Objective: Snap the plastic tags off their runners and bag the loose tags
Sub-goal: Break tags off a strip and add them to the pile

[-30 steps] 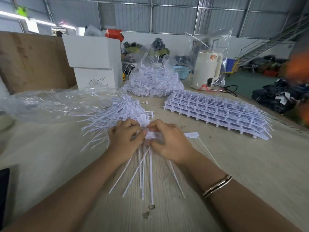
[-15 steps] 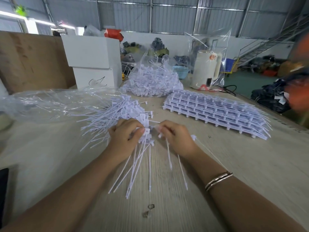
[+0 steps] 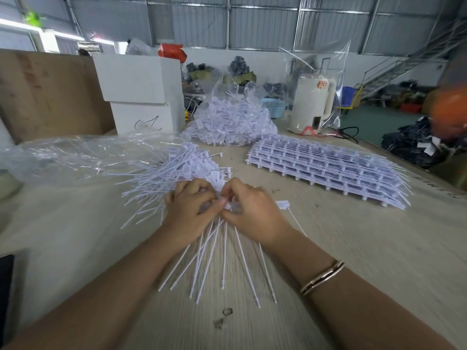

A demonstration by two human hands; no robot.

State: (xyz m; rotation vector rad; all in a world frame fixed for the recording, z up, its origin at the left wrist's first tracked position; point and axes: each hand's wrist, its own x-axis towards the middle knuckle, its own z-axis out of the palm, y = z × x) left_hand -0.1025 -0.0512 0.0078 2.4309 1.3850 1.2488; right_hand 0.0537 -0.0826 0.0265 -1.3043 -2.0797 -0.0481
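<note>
I saw the left hand (image 3: pixel 188 210) and right hand (image 3: pixel 252 210) pinching a bunch of white plastic tags (image 3: pixel 217 253) on the pale wooden table (image 3: pixel 366 248), stacked white runner sheets (image 3: pixel 328 170) at two o'clock.

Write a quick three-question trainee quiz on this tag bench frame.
1. True or false: both hands are pinched on the fanned bunch of tags.
2. Which wrist wears the bracelet? A) left B) right
3. Fill in: the stack of unsnapped runners lies to the person's ____.

Key: 1 true; 2 B; 3 right.
</note>
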